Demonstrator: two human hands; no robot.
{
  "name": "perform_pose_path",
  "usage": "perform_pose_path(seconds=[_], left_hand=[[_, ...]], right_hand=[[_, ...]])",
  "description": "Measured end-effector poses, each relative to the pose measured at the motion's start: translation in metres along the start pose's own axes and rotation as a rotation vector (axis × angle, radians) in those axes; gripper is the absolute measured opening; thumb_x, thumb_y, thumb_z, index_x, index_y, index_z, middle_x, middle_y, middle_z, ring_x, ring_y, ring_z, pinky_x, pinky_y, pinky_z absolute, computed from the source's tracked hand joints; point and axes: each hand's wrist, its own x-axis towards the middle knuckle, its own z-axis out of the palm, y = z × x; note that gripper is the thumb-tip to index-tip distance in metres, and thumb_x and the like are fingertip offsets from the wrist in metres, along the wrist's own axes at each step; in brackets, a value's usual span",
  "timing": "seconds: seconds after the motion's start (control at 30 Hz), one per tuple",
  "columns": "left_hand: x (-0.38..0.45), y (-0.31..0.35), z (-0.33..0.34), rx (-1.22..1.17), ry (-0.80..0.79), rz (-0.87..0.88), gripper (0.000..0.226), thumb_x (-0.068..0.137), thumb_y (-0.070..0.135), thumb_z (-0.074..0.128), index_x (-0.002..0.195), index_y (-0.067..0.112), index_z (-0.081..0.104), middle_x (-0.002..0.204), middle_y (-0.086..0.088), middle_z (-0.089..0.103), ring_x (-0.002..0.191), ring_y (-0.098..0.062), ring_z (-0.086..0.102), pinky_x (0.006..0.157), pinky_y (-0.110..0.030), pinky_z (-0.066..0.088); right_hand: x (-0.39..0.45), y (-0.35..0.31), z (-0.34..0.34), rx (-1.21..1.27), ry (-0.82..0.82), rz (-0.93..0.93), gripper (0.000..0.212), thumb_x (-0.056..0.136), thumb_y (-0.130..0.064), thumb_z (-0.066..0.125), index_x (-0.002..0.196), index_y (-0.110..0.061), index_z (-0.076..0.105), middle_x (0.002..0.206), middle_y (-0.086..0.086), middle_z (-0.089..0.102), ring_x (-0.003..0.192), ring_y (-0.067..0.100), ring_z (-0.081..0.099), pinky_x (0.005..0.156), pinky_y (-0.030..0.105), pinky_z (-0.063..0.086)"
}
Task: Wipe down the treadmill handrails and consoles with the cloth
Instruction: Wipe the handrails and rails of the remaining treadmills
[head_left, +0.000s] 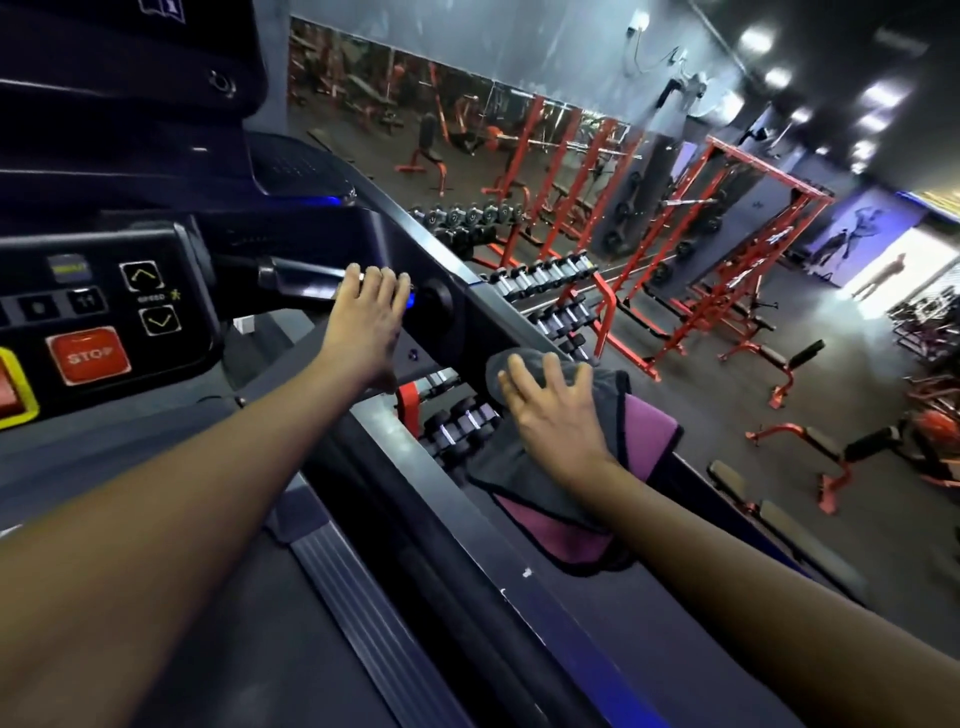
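Observation:
A grey cloth with purple panels (649, 436) is draped over the treadmill's right handrail (452, 296), a dark bar running diagonally from the console down to the lower right. My right hand (558, 415) lies flat on the cloth with fingers spread, pressing it onto the rail. My left hand (366, 327) reaches forward and rests over the short inner handle beside the console, fingers curled on it. The console panel (104, 312) at the left carries a red STOP button and speed arrows.
Beyond the rail, lower down, stand dumbbell racks (540, 280), red squat racks (691, 249) and benches (795, 364) on a dark floor. A person stands in a bright doorway (883, 275) at the far right. The treadmill's side rail (353, 597) runs below my arms.

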Motion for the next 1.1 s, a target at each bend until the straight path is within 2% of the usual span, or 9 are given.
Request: perform_pose_path(seconds=[0.17, 0.3, 0.43, 0.57, 0.67, 0.73, 0.8, 0.9, 1.1], left_hand=[[0.0, 0.004, 0.014, 0.039, 0.126, -0.025, 0.118, 0.072, 0.082, 0.038, 0.147, 0.0, -0.004, 0.149, -0.016, 0.019, 0.139, -0.031, 0.019, 0.116, -0.045, 0.008], [-0.003, 0.013, 0.022, 0.031, 0.171, -0.056, 0.111, 0.078, 0.081, 0.013, 0.146, -0.003, -0.012, 0.155, -0.022, 0.004, 0.145, -0.035, 0.002, 0.117, -0.048, -0.002], [0.0, 0.014, 0.028, -0.023, 0.234, -0.079, 0.107, 0.08, 0.078, 0.013, 0.147, -0.003, -0.009, 0.155, -0.023, 0.004, 0.145, -0.036, 0.001, 0.117, -0.046, -0.003], [0.0, 0.016, 0.033, -0.014, 0.283, -0.09, 0.107, 0.079, 0.079, 0.013, 0.148, -0.002, -0.006, 0.155, -0.021, 0.009, 0.145, -0.035, 0.006, 0.117, -0.046, -0.003], [0.0, 0.014, 0.034, 0.012, 0.302, -0.086, 0.109, 0.078, 0.08, 0.014, 0.148, -0.002, -0.004, 0.154, -0.021, 0.013, 0.144, -0.035, 0.009, 0.117, -0.046, -0.002], [0.0, 0.015, 0.034, 0.013, 0.305, -0.08, 0.111, 0.077, 0.082, 0.016, 0.148, -0.001, -0.002, 0.154, -0.021, 0.014, 0.144, -0.035, 0.011, 0.117, -0.046, 0.001], [0.0, 0.016, 0.031, 0.012, 0.284, -0.083, 0.113, 0.075, 0.084, 0.015, 0.148, -0.001, -0.002, 0.154, -0.021, 0.013, 0.144, -0.036, 0.011, 0.117, -0.046, 0.002], [-0.001, 0.016, 0.029, -0.019, 0.259, -0.081, 0.116, 0.072, 0.086, 0.013, 0.148, -0.001, -0.002, 0.153, -0.022, 0.012, 0.143, -0.037, 0.01, 0.117, -0.047, 0.002], [-0.001, 0.014, 0.028, -0.034, 0.234, -0.056, 0.117, 0.072, 0.086, 0.016, 0.147, -0.002, -0.004, 0.154, -0.023, 0.011, 0.144, -0.036, 0.009, 0.117, -0.047, 0.002]], right_hand=[[0.02, -0.008, -0.004, -0.068, -0.029, -0.021, 0.046, 0.074, -0.034, 0.06, 0.118, -0.026, 0.066, 0.126, -0.004, 0.059, 0.109, 0.028, 0.055, 0.082, 0.048, 0.049], [-0.01, 0.006, 0.002, -0.037, -0.02, -0.116, 0.052, 0.067, -0.033, 0.072, 0.117, -0.019, 0.067, 0.123, 0.001, 0.061, 0.108, 0.033, 0.051, 0.08, 0.051, 0.047], [0.019, 0.001, -0.004, 0.004, -0.054, -0.035, 0.044, 0.069, -0.03, 0.073, 0.112, -0.019, 0.069, 0.121, 0.002, 0.061, 0.101, 0.031, 0.057, 0.074, 0.044, 0.049], [0.045, -0.014, -0.008, 0.022, -0.171, -0.101, 0.05, 0.096, -0.025, 0.039, 0.144, -0.013, 0.035, 0.151, 0.006, 0.027, 0.129, 0.036, 0.035, 0.097, 0.053, 0.036], [0.029, -0.006, -0.008, -0.046, -0.18, -0.197, 0.055, 0.097, -0.026, 0.035, 0.148, -0.01, 0.023, 0.155, 0.006, 0.02, 0.134, 0.036, 0.028, 0.103, 0.054, 0.031], [0.014, 0.004, -0.007, -0.073, -0.199, -0.257, 0.055, 0.095, -0.025, 0.041, 0.146, -0.011, 0.028, 0.153, 0.005, 0.026, 0.132, 0.035, 0.032, 0.101, 0.052, 0.034], [0.013, 0.009, -0.007, -0.109, -0.165, -0.196, 0.05, 0.088, -0.025, 0.046, 0.138, -0.017, 0.047, 0.143, 0.002, 0.044, 0.121, 0.031, 0.046, 0.09, 0.047, 0.044], [0.038, -0.002, -0.006, -0.047, -0.107, -0.095, 0.048, 0.083, -0.02, 0.033, 0.116, -0.02, 0.067, 0.125, -0.002, 0.06, 0.103, 0.028, 0.058, 0.075, 0.04, 0.048], [0.05, -0.016, -0.008, -0.096, -0.161, -0.106, 0.052, 0.086, -0.019, 0.025, 0.123, -0.021, 0.062, 0.132, -0.004, 0.055, 0.111, 0.027, 0.055, 0.084, 0.044, 0.047]])
